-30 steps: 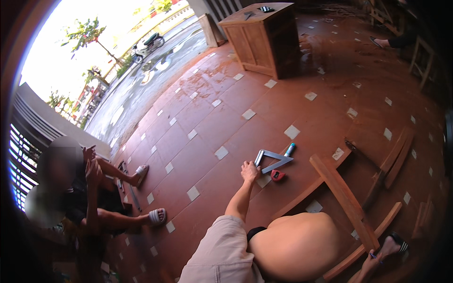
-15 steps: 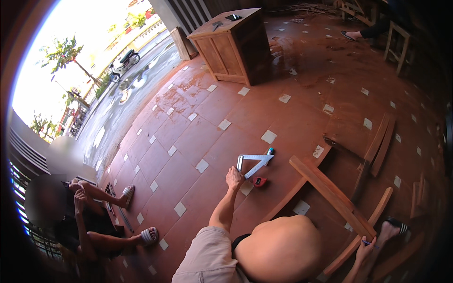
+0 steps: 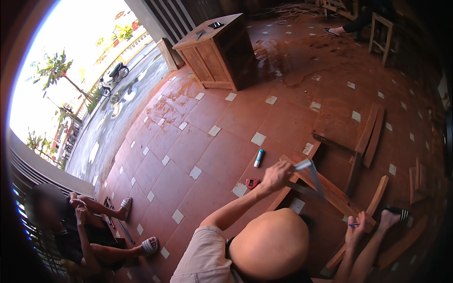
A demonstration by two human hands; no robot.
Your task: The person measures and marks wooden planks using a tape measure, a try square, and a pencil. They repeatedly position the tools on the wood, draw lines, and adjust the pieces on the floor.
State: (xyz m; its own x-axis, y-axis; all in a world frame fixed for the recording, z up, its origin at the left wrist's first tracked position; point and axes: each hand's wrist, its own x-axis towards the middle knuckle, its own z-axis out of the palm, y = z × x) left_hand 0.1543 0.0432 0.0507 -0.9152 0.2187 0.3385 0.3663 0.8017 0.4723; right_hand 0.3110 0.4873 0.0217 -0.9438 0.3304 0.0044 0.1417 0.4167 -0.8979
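Observation:
My left hand (image 3: 277, 176) is closed round a metal carpenter's square (image 3: 303, 165), which is tilted above a reddish wooden bar (image 3: 334, 200). The square's thin blade is partly blurred. Beside the bar's near end is my right hand (image 3: 355, 231), fingers partly spread, with a slim blue pen (image 3: 359, 224) held across them. That bar rests on other lengths of wood (image 3: 377, 194). On the tiles left of the bar lie a red tape measure (image 3: 252, 183) and a blue-and-white tube (image 3: 258, 158).
More planks (image 3: 371, 134) lie at the right. A wooden cabinet (image 3: 212, 52) stands at the back, near a doorway to the street. Seated at the left is another person in striped sandals (image 3: 150, 245); a further person's leg (image 3: 349, 27) shows beside a stool (image 3: 381, 37) at the back right.
My left hand has lifted the square off the floor and carried it right, over the wooden bar. My right hand's fingers have opened out around the pen. The view has shifted slightly.

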